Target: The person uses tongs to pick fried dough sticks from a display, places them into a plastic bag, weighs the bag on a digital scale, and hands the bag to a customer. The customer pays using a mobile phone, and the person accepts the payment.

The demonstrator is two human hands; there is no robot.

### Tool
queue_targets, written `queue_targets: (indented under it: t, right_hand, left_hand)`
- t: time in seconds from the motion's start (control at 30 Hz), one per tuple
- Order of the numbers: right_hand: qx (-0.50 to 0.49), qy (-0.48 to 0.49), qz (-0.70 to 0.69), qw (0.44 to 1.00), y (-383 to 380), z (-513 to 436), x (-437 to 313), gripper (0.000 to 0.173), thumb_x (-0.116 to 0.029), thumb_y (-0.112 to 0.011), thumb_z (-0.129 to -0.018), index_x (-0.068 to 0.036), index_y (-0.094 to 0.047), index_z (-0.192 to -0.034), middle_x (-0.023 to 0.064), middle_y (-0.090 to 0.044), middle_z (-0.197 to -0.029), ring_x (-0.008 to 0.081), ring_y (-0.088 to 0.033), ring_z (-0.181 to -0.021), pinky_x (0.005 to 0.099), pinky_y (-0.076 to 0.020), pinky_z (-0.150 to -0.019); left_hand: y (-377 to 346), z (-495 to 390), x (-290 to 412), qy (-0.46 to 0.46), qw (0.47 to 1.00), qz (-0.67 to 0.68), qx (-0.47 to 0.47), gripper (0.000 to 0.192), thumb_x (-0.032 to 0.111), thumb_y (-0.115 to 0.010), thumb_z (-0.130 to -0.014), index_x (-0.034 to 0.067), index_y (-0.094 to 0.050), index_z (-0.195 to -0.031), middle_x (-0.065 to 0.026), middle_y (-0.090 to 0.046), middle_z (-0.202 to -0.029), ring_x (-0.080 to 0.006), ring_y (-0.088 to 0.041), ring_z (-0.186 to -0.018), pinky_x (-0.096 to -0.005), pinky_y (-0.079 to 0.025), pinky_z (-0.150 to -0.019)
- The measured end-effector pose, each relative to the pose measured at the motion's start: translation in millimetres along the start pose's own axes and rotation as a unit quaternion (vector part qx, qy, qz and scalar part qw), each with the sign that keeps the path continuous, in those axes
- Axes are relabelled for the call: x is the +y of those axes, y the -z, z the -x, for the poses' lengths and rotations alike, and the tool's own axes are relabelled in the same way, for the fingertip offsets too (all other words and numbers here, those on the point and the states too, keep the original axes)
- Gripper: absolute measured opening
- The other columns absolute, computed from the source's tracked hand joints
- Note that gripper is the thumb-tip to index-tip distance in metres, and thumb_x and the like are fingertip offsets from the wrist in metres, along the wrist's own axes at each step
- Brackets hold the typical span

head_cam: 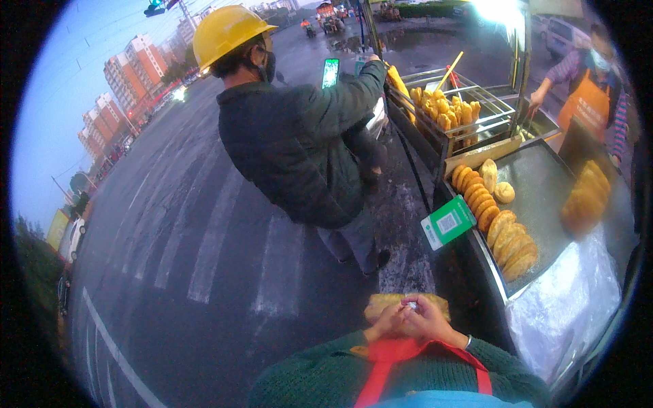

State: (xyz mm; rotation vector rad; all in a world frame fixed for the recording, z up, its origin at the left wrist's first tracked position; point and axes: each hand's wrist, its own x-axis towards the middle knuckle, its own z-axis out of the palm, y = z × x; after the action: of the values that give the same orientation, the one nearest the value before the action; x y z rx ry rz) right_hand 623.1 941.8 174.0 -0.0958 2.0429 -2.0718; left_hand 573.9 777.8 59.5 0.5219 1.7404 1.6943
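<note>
My left hand (387,321) and my right hand (431,320) meet in front of my body, above a red apron strap. Between their fingers is a small whitish thing (411,305), too small to name. Just beyond and below my hands lies a yellowish, oblong thing (377,304), partly hidden by them; it may be bagged food. At the right stands a food cart with a metal tray (548,176) of round and oval fried breads (512,242). A wire rack (497,109) behind it holds fried dough sticks (444,109).
A person in a yellow hard hat (229,35) stands by the cart near a lit phone (330,73). Across the cart is a person in an orange apron (586,104). A green payment card (449,223) hangs at the tray's edge; clear plastic (566,301) covers the near corner.
</note>
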Motion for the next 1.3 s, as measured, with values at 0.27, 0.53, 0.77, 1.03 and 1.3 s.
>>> queue_targets:
  t: [0.27, 0.53, 0.77, 1.03, 1.3]
  right_hand:
    - [-0.001, -0.007, 0.000, 1.000, 1.3, 0.0, -4.9, 0.028, -0.011, -0.056, -0.093, -0.001, -0.051, -0.118, 0.0042, -0.059, -0.104, 0.0096, -0.058, -0.090, 0.0241, -0.0490, -0.077]
    - [0.029, 0.028, 0.002, 0.999, -0.3, -1.1, -2.5, 0.030, -0.013, -0.059, -0.088, -0.002, -0.055, -0.115, 0.0075, -0.064, -0.094, 0.0128, -0.062, -0.081, 0.0282, -0.0512, -0.070]
    - [0.029, 0.020, -0.029, 0.999, -1.3, -0.8, -2.9, 0.030, -0.012, -0.059, -0.088, -0.001, -0.055, -0.115, 0.0075, -0.065, -0.094, 0.0137, -0.063, -0.082, 0.0283, -0.0510, -0.072]
    - [0.022, 0.049, -0.043, 0.998, -2.2, -0.7, -2.8, 0.030, -0.009, -0.059, -0.090, 0.000, -0.051, -0.118, 0.0083, -0.064, -0.098, 0.0133, -0.062, -0.087, 0.0283, -0.0508, -0.075]
    - [-0.027, 0.007, -0.085, 0.996, 0.5, -0.8, -5.0, 0.033, 0.002, -0.051, -0.092, 0.000, -0.043, -0.124, 0.0095, -0.059, -0.112, 0.0130, -0.058, -0.100, 0.0266, -0.0475, -0.086]
  left_hand:
    - [-6.5, -1.0, -2.3, -0.022, 0.994, 0.101, 0.022, 0.030, 0.025, -0.048, -0.093, 0.001, -0.060, -0.106, -0.0064, -0.065, -0.094, -0.0147, -0.061, -0.084, -0.0311, -0.049, -0.072]
    - [-6.8, 2.7, 27.9, -0.006, 0.999, -0.033, 0.038, 0.030, 0.025, -0.047, -0.095, 0.002, -0.062, -0.105, -0.0060, -0.065, -0.092, -0.0132, -0.060, -0.083, -0.0305, -0.048, -0.072]
    - [-4.7, 2.3, 17.6, -0.004, 0.999, -0.018, 0.045, 0.025, 0.024, -0.048, -0.094, 0.004, -0.063, -0.099, -0.0041, -0.064, -0.088, -0.0122, -0.059, -0.081, -0.0300, -0.047, -0.070]
    - [-4.6, -2.8, -11.3, -0.008, 0.993, 0.118, 0.032, 0.024, 0.019, -0.051, -0.093, 0.003, -0.060, -0.108, -0.0026, -0.063, -0.098, -0.0126, -0.059, -0.086, -0.0280, -0.049, -0.076]
    - [-1.9, -11.2, -14.8, 0.014, 0.958, 0.277, -0.070, 0.043, 0.035, -0.050, -0.094, 0.001, -0.055, -0.122, -0.0039, -0.060, -0.112, -0.0123, -0.058, -0.099, -0.0259, -0.047, -0.083]
